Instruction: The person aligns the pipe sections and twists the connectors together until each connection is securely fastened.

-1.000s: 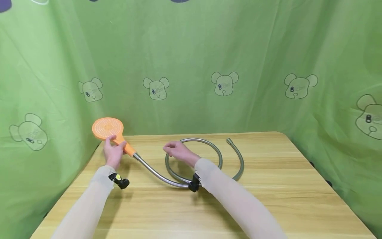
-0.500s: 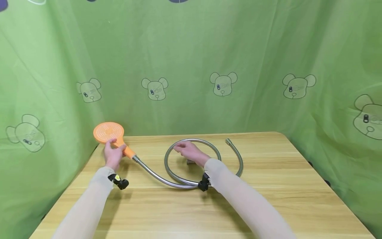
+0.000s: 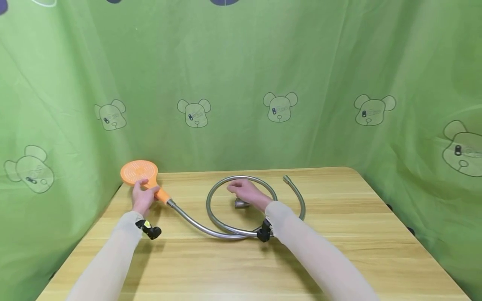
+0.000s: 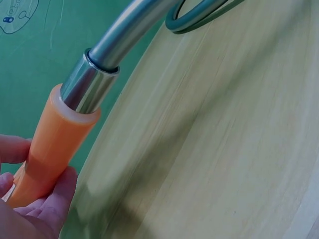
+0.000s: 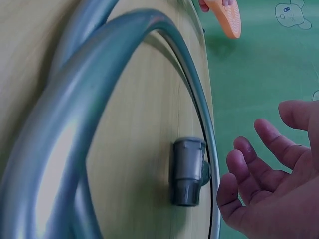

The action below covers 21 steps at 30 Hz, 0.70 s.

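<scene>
At the table's left, my left hand [image 3: 143, 197] grips an orange shower head [image 3: 140, 170] by its handle, spray face up. The left wrist view shows fingers and thumb around the orange handle [image 4: 55, 144], with the chrome end [image 4: 89, 84] of the hose seated in it. The metal shower hose [image 3: 212, 232] runs right into a loop on the table. Over that loop my right hand [image 3: 248, 193] hovers with nothing in it, fingers loosely curled. Below it, inside the loop, lies a small grey cylindrical fitting [image 5: 189, 167], partly covered by the hand in the head view.
The hose's free end [image 3: 287, 179] points to the back right of the wooden table [image 3: 226, 271]. Behind and at both sides hangs a green curtain [image 3: 233, 138] with bear-head prints. Black wrist cameras sit on both sleeves.
My right hand has moved right across the hose loop, uncovering the grey fitting. My left hand has lowered slightly with the shower head, which tilts flatter.
</scene>
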Each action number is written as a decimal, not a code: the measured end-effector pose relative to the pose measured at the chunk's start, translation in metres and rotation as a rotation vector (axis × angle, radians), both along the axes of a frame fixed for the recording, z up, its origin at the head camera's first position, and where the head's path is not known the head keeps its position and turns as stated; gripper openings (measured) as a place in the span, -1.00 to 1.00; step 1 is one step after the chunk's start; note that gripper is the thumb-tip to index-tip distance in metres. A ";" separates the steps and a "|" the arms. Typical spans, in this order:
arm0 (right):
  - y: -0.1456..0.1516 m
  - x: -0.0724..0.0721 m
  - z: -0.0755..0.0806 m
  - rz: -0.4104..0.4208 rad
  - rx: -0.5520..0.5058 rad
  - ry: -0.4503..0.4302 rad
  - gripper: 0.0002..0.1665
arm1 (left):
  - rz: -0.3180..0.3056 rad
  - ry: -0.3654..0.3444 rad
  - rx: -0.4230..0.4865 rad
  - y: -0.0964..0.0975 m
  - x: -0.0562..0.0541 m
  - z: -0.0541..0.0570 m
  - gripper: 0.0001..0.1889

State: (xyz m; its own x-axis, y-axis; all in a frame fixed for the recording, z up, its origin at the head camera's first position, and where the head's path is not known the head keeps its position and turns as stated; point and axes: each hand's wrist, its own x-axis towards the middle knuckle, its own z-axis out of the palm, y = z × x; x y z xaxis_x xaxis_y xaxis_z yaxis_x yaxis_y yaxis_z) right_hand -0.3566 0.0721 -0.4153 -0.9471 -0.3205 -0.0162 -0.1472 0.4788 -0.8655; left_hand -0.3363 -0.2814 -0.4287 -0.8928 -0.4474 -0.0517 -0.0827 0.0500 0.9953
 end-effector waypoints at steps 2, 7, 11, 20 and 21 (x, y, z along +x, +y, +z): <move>0.003 -0.001 -0.001 -0.007 0.002 -0.001 -0.61 | -0.011 -0.001 -0.002 -0.002 -0.001 -0.002 -0.35; 0.009 -0.001 -0.002 -0.006 0.003 -0.005 -0.58 | -0.031 -0.023 -0.016 -0.004 -0.003 -0.006 -0.34; 0.015 0.001 -0.001 -0.009 0.000 -0.008 -0.56 | -0.051 -0.054 -0.048 -0.006 -0.002 -0.007 -0.33; 0.024 0.002 0.001 -0.008 0.005 -0.010 -0.59 | -0.096 -0.088 -0.064 -0.012 -0.006 -0.012 -0.32; 0.026 0.002 0.001 -0.010 0.012 -0.008 -0.60 | -0.100 -0.088 -0.064 -0.012 -0.006 -0.013 -0.32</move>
